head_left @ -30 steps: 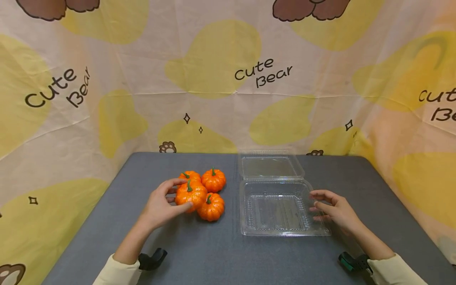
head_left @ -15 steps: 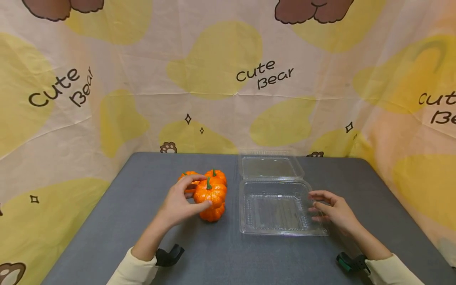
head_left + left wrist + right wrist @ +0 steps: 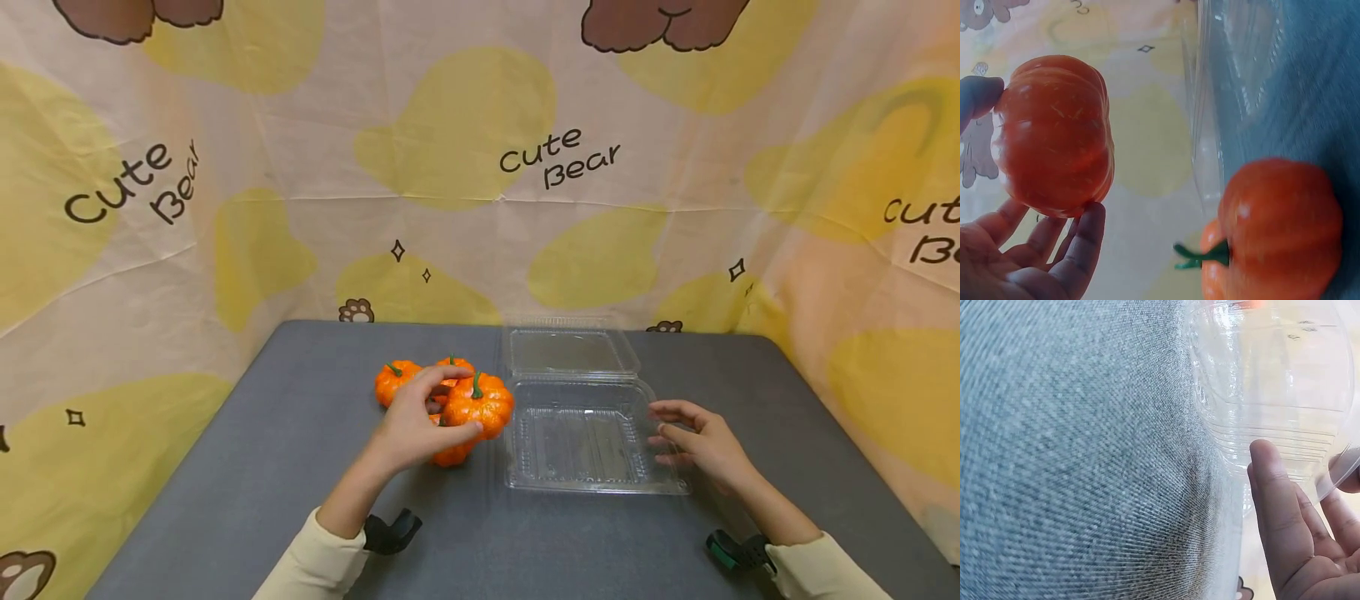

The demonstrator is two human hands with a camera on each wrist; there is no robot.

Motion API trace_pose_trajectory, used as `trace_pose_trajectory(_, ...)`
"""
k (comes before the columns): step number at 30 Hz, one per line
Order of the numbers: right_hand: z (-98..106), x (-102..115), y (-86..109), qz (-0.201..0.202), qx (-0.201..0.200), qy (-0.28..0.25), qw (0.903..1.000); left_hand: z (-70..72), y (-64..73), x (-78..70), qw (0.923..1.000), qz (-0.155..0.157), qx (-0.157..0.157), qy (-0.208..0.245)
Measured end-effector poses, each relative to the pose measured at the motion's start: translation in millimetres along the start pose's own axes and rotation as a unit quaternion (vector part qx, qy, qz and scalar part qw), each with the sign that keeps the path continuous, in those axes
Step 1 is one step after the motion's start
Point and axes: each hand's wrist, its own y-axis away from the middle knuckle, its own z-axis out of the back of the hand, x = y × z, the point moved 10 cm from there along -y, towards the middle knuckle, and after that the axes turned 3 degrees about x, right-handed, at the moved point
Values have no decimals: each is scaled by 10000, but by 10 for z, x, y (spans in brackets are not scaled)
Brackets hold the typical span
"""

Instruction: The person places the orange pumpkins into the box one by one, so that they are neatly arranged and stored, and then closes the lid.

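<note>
In the head view my left hand (image 3: 411,423) grips a small orange pumpkin (image 3: 480,406) with a green stem, raised off the table near the container's left edge. The left wrist view shows the thumb on one side of this pumpkin (image 3: 1054,134) and the fingers on the other. Several more pumpkins sit below and behind that hand; one pumpkin (image 3: 395,382) is in plain sight, the others partly hidden. My right hand (image 3: 705,442) rests against the right side of the clear plastic container (image 3: 585,487), fingers fairly straight. In the right wrist view the fingers lie by its wall (image 3: 1285,419).
The container's hinged lid (image 3: 570,352) lies folded back toward the rear. Under everything is a grey cloth-covered table (image 3: 525,550). A patterned fabric backdrop (image 3: 465,125) encloses the back and sides.
My left hand has carried the pumpkin to the right, across in front of the other pumpkins, to the container's left edge. The right hand stays at the container's right side.
</note>
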Motion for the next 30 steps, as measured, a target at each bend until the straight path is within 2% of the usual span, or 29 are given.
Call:
trace_pose_trajectory(12, -1, -19, -23, -70, -42, 56, 10000, -427, -176, -82, 9990, -272, 341, -60)
trace_pose_trajectory(23, 3, -7, -14, -55, 39, -12, 10000, -794, -368, -152, 9973, -366, 593, -231)
trace_pose_trajectory(30, -5, -16, -20, -73, 52, -18, 10000, -1023, -419, -111, 9968, -298, 705, -239)
